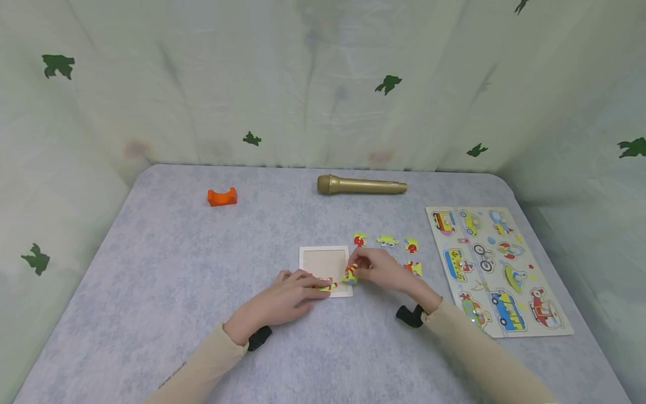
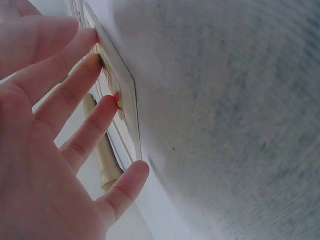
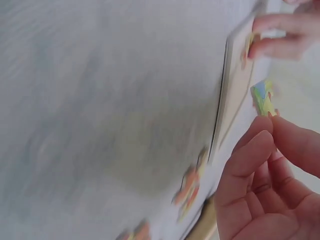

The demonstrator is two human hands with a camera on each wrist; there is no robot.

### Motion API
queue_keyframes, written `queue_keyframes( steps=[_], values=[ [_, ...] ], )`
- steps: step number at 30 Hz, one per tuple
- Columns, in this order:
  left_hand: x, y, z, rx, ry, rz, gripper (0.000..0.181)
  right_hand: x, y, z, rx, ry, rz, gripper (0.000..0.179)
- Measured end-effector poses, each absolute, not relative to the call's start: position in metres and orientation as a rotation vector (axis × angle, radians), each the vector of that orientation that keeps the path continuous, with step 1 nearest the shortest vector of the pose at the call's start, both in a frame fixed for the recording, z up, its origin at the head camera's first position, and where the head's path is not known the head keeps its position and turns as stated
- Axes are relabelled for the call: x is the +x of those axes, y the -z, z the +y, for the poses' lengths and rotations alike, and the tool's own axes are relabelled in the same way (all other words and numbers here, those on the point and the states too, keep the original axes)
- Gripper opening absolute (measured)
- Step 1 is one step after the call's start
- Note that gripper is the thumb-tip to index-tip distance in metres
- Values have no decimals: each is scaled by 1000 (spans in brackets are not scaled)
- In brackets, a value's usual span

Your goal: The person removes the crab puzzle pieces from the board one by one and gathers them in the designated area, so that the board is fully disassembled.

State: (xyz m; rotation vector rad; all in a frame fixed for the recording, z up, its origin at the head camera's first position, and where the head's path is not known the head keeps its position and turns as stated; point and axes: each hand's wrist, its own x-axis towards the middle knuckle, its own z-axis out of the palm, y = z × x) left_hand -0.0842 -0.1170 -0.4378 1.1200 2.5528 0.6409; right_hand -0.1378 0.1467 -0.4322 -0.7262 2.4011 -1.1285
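Observation:
A small square wooden puzzle tray (image 1: 325, 248) with a pale rim lies in front of me. Inside it, near the lower edge, are yellow and red jigsaw pieces (image 1: 331, 285), partly covered by my left hand (image 1: 290, 294). In the left wrist view its fingers are fairly straight, with fingertips (image 2: 109, 102) resting on the pieces and tray. Over the tray's right side, my right hand (image 1: 381, 269) pinches a yellow, blue and red jigsaw piece (image 3: 262, 95) between thumb and index finger. Several loose jigsaw pieces (image 1: 387, 240) lie right of the tray, some partly hidden by that hand.
On the right lies a wooden peg puzzle board (image 1: 449, 241) with vehicle pictures. A gold microphone (image 1: 363, 186) lies toward the back edge, and an orange curved block (image 1: 222, 197) is at back left. Pale curtains surround the table (image 1: 151, 269).

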Motion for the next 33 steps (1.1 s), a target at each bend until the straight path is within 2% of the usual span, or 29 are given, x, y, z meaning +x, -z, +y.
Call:
queue_keyframes(
  steps=[12,21,33],
  values=[
    [-82,437,-119,1144,-586,2571,36,-136,426,205,-568,1223,2435,7],
    [-81,436,-119,1146,-569,2565,38,-124,429,247,-458,1199,2419,11],
    [-80,437,-119,1156,-596,2576,38,-109,439,265,-435,1049,2476,9]
  ],
)
